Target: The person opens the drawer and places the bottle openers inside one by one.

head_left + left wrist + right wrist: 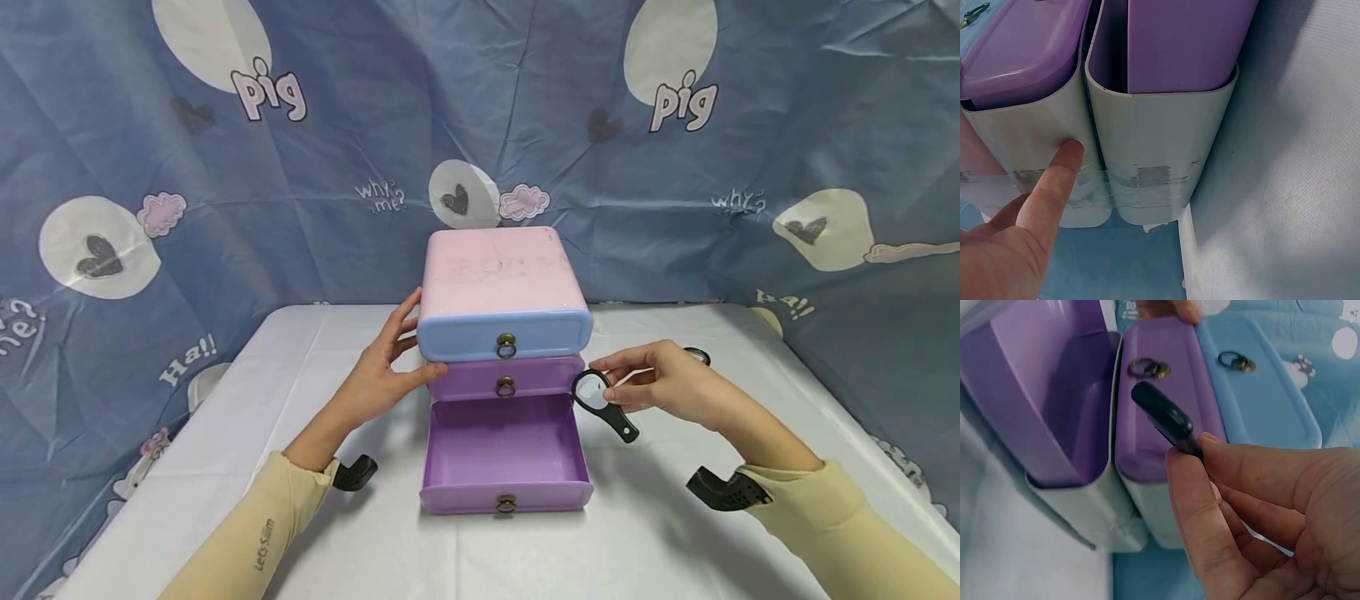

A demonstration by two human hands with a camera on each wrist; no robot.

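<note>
A small drawer cabinet [498, 267] with a pink top stands on the table. Its blue top drawer [461, 337] and purple middle drawer [468, 381] are closed, while the purple bottom drawer [465, 497] is pulled out with nothing inside. My left hand [378, 379] rests against the cabinet's left side, fingers extended and the thumb at the middle drawer's edge. With thumb and fingers, my right hand [667, 379] pinches a black magnifying glass [624, 425] by its lens rim, handle pointing down, just right of the cabinet. The right wrist view shows the magnifying glass [1163, 412] edge-on.
Behind the right hand lies another round black-rimmed lens [697, 356], partly hidden. A white cloth covers the table [360, 542]. Blue patterned fabric [337, 150] hangs behind and around it. Brass ring pulls [506, 343] hang on the drawer fronts.
</note>
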